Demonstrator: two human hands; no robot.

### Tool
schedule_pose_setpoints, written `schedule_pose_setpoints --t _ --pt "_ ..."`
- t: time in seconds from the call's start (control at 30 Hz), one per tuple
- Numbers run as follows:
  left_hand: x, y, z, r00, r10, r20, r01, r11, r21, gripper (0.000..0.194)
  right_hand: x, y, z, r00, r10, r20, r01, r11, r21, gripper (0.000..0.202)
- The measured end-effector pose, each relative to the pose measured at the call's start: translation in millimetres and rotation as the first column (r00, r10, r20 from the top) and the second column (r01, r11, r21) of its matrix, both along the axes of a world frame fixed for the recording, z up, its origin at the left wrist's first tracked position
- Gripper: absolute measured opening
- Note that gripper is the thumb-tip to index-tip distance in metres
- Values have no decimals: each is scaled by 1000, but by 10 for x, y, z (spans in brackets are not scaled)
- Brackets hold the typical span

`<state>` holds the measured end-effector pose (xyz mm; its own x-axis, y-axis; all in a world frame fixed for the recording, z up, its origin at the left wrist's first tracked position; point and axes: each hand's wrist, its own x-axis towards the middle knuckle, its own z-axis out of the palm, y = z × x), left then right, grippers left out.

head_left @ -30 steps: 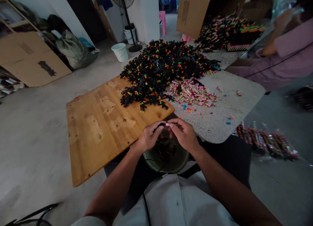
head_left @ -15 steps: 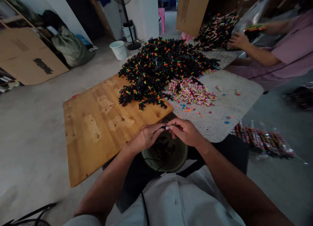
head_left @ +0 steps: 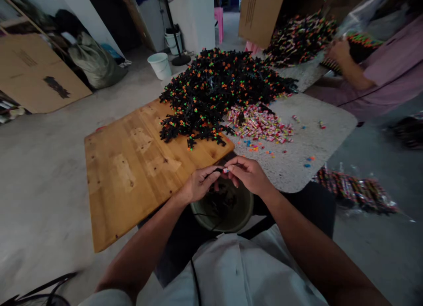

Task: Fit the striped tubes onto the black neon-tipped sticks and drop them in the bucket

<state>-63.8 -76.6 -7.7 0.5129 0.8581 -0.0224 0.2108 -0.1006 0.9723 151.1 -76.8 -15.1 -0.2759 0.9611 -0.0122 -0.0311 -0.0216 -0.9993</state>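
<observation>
My left hand [head_left: 203, 182] is closed on a small black plastic piece [head_left: 218, 169], mostly hidden by the fingers. My right hand [head_left: 249, 174] pinches a small pink-and-white tube [head_left: 226, 170] against the end of that piece. Both hands meet over a round bucket [head_left: 246, 220] between my knees, which has dark pieces inside. Beyond them, a big heap of black plastic pieces with orange and green tips [head_left: 214, 85] covers the table's far side. A smaller pile of pink-and-white tubes [head_left: 261, 124] lies in front of it, to the right.
A wooden board [head_left: 132, 165] forms the left side, beside a speckled grey tabletop [head_left: 317, 143] with scattered coloured bits [head_left: 253, 145]. At the right, a co-worker's hand [head_left: 340, 50] handles a clear bag. Bagged pieces [head_left: 357, 191] lie lower right. A white bucket [head_left: 160, 66] stands behind.
My hands remain together over the bucket, with slight finger shifts; more of the tube shows. The co-worker's hands and bag have moved right.
</observation>
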Motion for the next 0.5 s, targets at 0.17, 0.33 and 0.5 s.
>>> schedule_pose_setpoints --t 0.17,0.33,0.5 --pt "-39 45 0 994 -94 -48 95 995 23 50 30 20 27 986 69 149 -73 997 22 20" --pt "-58 12 -61 980 -163 -117 164 986 3 46 25 30 81 948 136 289 -174 978 113 17" --pt "-134 120 -22 942 -262 -209 264 964 -19 39 12 77 -37 960 159 232 -170 985 29 21"
